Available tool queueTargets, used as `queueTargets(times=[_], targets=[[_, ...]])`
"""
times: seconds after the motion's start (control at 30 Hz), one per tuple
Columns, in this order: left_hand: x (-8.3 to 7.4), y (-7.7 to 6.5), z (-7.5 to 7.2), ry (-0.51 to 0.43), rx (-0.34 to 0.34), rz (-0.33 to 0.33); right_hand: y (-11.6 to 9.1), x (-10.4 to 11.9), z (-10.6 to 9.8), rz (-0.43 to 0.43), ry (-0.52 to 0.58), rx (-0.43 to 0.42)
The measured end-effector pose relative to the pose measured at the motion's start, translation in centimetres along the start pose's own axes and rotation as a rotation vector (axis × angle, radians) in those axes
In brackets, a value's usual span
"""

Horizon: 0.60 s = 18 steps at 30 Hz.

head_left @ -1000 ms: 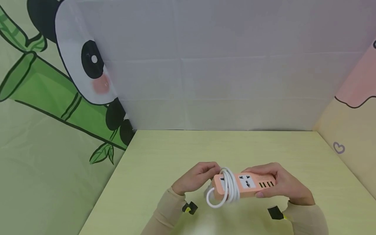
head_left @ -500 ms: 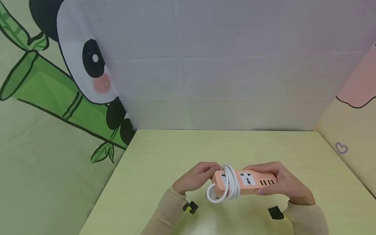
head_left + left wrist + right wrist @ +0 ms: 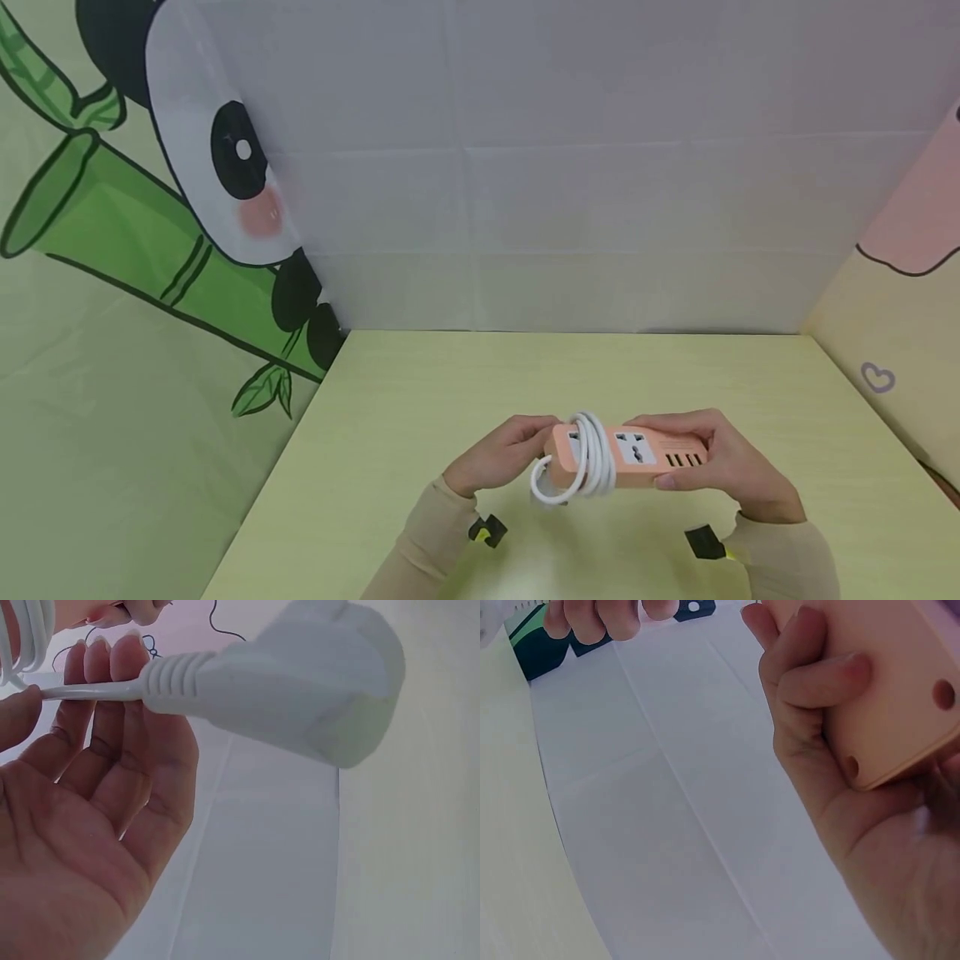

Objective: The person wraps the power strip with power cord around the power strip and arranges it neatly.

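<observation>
A peach power strip [image 3: 651, 478] with white sockets is held up above the table, a white cord [image 3: 596, 457] wound in several loops around its left part. My right hand [image 3: 723, 458] grips the strip's right end, thumb on the near side; in the right wrist view, its fingers [image 3: 825, 679] curl onto the strip's underside. At the strip's left end, my left hand [image 3: 498, 454] pinches the cord's free end between thumb and fingers. The left wrist view shows the white plug [image 3: 300, 686] sticking out past those fingers.
A pale yellow table [image 3: 420, 375] lies beneath both hands. Behind it stands a grey-white back wall [image 3: 562, 208]. A printed panda-and-bamboo sheet [image 3: 150, 333] covers the left side, and a cream and pink panel [image 3: 900, 333] flanks the right.
The power strip has risen slightly, its left end most, with the wound cord and plug moving along. Both hands keep their hold, and the right hand has shifted only a little.
</observation>
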State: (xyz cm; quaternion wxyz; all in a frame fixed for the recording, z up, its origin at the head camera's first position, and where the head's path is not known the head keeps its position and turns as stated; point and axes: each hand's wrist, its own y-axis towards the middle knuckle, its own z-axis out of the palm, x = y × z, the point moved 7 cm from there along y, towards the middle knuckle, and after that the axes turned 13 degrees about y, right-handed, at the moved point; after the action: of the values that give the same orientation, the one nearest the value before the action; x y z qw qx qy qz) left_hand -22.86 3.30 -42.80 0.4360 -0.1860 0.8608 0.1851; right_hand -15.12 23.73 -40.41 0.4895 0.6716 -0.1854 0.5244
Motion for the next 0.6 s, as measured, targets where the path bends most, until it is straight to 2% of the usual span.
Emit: queueTargets(times=[0.33,0.6], targets=[[0.7,0.4,0.4,0.014,-0.002,-0.016,0.0,-0.3,-0.8,-0.002,0.025,-0.011],[1.4,1.0,0.6,0.045,-0.018,-0.039,-0.3,-0.5,-1.8,0.043,0.038,-0.073]])
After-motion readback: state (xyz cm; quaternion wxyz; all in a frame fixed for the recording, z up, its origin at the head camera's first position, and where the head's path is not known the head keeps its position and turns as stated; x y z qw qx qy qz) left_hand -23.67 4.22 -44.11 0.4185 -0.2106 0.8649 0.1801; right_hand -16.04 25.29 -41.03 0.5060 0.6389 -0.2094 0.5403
